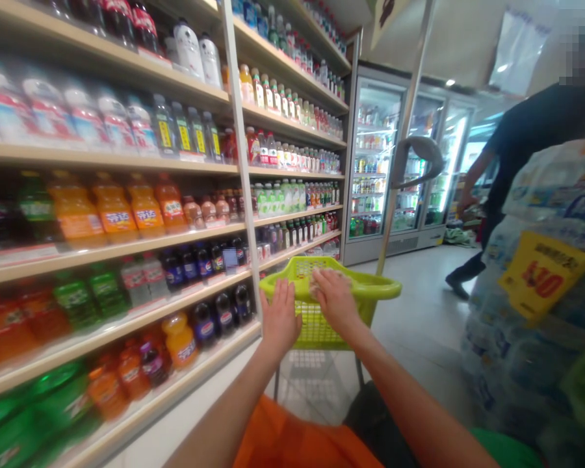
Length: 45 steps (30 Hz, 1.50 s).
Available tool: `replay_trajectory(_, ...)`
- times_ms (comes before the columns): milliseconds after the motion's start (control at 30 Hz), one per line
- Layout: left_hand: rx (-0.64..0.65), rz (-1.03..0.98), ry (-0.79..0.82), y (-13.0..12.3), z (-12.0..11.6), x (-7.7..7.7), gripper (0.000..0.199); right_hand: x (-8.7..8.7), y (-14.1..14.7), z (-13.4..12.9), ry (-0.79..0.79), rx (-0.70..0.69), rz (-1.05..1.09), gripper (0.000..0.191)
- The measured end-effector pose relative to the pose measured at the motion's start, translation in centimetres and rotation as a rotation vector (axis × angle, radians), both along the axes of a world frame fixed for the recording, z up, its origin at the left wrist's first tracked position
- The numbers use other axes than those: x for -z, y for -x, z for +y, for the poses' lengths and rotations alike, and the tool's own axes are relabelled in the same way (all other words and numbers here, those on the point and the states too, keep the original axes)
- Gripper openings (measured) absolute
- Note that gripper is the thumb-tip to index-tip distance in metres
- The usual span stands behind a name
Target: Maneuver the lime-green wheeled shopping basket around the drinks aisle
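In front of me is a green plastic basket-type cart (377,290) with slotted walls and dark legs. My left hand (280,315) rests on its near left rim, fingers stretched forward over the edge. A crumpled whitish cloth or tissue (315,285) is under my right hand (336,300), whose fingers press it against the near rim at the middle. The cart's inside is mostly hidden by its near wall and my hands.
Drink shelves (202,233) run along the left. Stacked water packs (511,351) with a yellow price sign (546,276) stand at right. A person (517,143) walks behind them. Glass-door fridges (376,156) and a slanting pole (394,188) are ahead.
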<state>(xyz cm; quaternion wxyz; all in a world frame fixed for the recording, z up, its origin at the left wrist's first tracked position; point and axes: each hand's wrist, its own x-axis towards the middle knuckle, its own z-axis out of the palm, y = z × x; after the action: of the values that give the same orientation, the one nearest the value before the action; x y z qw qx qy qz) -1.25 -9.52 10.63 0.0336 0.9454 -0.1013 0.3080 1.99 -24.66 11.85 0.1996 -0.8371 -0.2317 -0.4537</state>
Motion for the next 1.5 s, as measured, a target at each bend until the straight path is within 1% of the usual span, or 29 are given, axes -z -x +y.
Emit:
replay_trajectory(67,0.001,0.006,-0.012,0.0,0.2,0.0,0.062,-0.1,0.3,1.4,0.050,-0.061,0.012,0.040)
replay_trajectory(133,0.006,0.005,-0.024,-0.1,0.4,0.1,0.062,-0.1,0.4,1.5,0.058,-0.064,0.017,0.040)
replay_trajectory(200,0.008,-0.002,-0.029,-0.1,0.6,0.2,0.063,0.0,0.2,0.2,0.029,-0.023,0.011,0.039)
replay_trajectory(300,-0.001,-0.004,-0.020,-0.1,0.6,0.3,0.065,0.3,-0.3,-2.3,-0.059,0.064,-0.014,0.038)
replay_trajectory(367,-0.008,-0.005,-0.009,-0.1,0.5,0.4,0.066,0.5,-0.6,-2.7,-0.089,0.097,-0.026,0.038)
replay_trajectory(433,-0.009,-0.007,-0.001,-0.1,0.4,0.4,0.066,0.6,-0.6,-1.7,-0.065,0.088,-0.026,0.039)
replay_trajectory(533,-0.005,-0.004,-0.013,0.0,0.6,0.4,0.065,0.6,-0.3,0.8,0.010,0.019,-0.007,0.042)
replay_trajectory(600,-0.008,-0.002,-0.028,0.0,0.8,0.3,0.065,0.5,-0.1,1.5,0.024,-0.023,0.001,0.042)
replay_trajectory(633,-0.012,-0.001,-0.034,0.1,0.9,0.2,0.065,0.5,-0.1,1.3,0.014,-0.034,0.001,0.041)
replay_trajectory(700,-0.017,0.004,-0.044,0.1,1.0,0.0,0.065,0.5,-0.3,-0.1,-0.030,-0.027,-0.002,0.038)
replay_trajectory(800,-0.017,0.010,-0.049,0.2,1.0,-0.1,0.066,0.6,-0.7,-2.8,-0.099,0.031,-0.018,0.033)
replay_trajectory(867,-0.018,0.008,-0.044,0.2,1.0,0.0,0.066,0.7,-0.8,-3.4,-0.113,0.068,-0.035,0.033)
replay_trajectory(933,-0.018,0.005,-0.035,0.2,0.9,0.1,0.066,0.9,-0.7,-2.6,-0.092,0.077,-0.046,0.036)
replay_trajectory(1033,-0.007,0.002,0.011,0.5,0.8,-0.2,0.064,0.8,-0.3,0.1,-0.036,0.038,-0.034,0.040)
replay_trajectory(1100,0.037,-0.016,0.064,0.7,0.4,-1.0,0.063,0.5,0.0,1.5,-0.009,0.008,0.003,0.042)
replay_trajectory(1167,0.153,-0.033,0.085,0.9,-0.3,-2.1,0.063,0.1,0.4,1.7,-0.005,-0.015,0.064,0.043)
replay_trajectory(1233,0.298,-0.013,0.069,0.9,-1.5,-3.1,0.061,-0.2,0.7,0.9,-0.026,-0.033,0.117,0.044)
replay_trajectory(1300,0.393,0.025,0.052,0.5,-2.9,-3.8,0.056,-0.1,0.7,-0.5,-0.068,-0.057,0.135,0.048)
replay_trajectory(1367,0.416,0.028,0.037,-0.2,-4.2,-3.8,0.051,0.2,0.5,-2.0,-0.131,-0.053,0.107,0.051)
replay_trajectory(1400,0.409,0.010,0.029,-0.6,-4.8,-3.7,0.049,0.4,0.4,-2.7,-0.172,-0.023,0.083,0.052)
replay_trajectory(1467,0.374,-0.042,0.020,-1.3,-5.4,-3.1,0.045,0.9,-0.1,-3.8,-0.245,0.096,0.043,0.050)
replay_trajectory(1500,0.356,-0.065,0.024,-1.6,-5.4,-2.8,0.043,1.1,-0.3,-4.3,-0.256,0.162,0.033,0.047)
